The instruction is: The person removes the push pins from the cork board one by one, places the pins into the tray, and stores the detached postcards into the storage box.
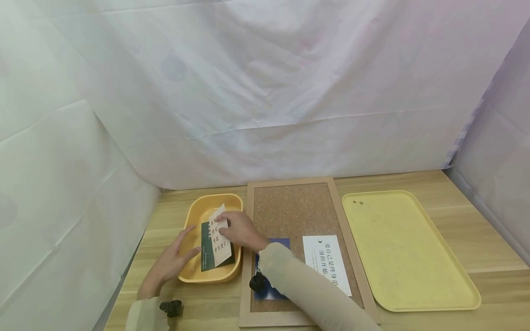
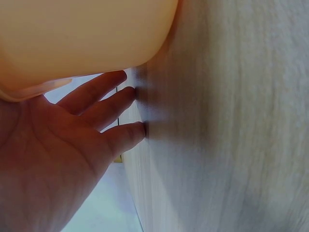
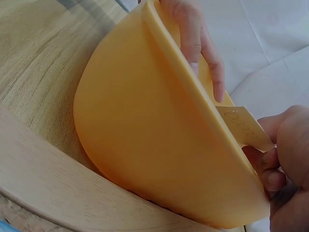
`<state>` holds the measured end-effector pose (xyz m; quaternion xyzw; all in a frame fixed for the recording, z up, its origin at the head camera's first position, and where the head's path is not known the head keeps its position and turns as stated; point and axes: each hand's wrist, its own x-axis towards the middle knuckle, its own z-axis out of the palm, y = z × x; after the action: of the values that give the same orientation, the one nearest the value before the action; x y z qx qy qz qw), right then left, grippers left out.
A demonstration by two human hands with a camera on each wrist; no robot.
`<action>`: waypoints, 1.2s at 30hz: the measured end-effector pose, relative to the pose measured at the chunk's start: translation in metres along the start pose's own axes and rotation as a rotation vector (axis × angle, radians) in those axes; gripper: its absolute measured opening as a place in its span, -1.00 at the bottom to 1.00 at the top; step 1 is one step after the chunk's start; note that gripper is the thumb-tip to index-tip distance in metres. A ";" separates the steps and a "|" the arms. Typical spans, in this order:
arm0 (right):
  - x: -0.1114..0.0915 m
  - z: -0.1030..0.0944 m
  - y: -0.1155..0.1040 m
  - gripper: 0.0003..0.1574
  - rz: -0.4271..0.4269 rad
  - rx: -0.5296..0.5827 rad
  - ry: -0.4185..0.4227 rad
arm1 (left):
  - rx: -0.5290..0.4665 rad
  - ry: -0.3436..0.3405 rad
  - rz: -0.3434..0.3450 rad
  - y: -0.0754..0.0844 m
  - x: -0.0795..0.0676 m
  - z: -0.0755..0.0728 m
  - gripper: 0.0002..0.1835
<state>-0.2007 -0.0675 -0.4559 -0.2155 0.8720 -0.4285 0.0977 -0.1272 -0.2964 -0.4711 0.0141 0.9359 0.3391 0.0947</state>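
Note:
My right hand [image 1: 240, 228] pinches a pale card [image 1: 221, 250] with dark handwritten-style characters, thumb and fingers at its right edge. The card is tilted inside a yellow basin [image 1: 207, 279], overlapping a dark green card [image 1: 205, 258] in the head view. In the right wrist view, the pale card [image 3: 241, 126] shows just above the basin's rim. My left hand [image 1: 165, 263] rests over the basin's left rim with its fingers spread; thumb and index finger reach inside. Three other fingers [image 2: 108, 108] extend loosely outside the basin, fingertips at the wooden table.
Right of the basin lies a wood-framed cork board [image 1: 290, 207]. On it are a blue card [image 1: 269, 294], partly covered by my right sleeve, and a white printed card [image 1: 327, 257] with a pin [image 1: 320, 241]. A yellow tray [image 1: 406, 257] at right bears two tiny brass-coloured pieces [image 1: 358, 202].

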 end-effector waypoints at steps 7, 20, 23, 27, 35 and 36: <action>0.001 0.000 0.000 -0.66 -0.024 -0.018 0.005 | 0.008 0.004 0.000 -0.001 0.001 0.000 -0.23; 0.002 0.000 0.001 -0.65 -0.034 0.012 -0.001 | -0.003 -0.001 0.011 -0.001 0.000 -0.002 -0.22; 0.002 0.000 0.002 -0.65 -0.028 0.027 -0.005 | -0.004 0.003 0.025 -0.001 0.000 -0.001 -0.23; 0.001 0.000 0.002 -0.66 -0.013 0.047 -0.008 | 0.005 0.009 0.029 -0.002 0.000 0.000 -0.24; -0.001 -0.004 0.004 -0.67 0.025 0.131 -0.006 | 0.008 0.009 0.033 -0.002 0.000 0.001 -0.23; -0.002 -0.005 0.004 -0.67 0.028 0.138 -0.002 | 0.006 0.010 0.035 -0.002 0.000 0.001 -0.23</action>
<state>-0.2018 -0.0614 -0.4558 -0.1964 0.8431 -0.4861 0.1194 -0.1270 -0.2971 -0.4731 0.0293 0.9370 0.3377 0.0842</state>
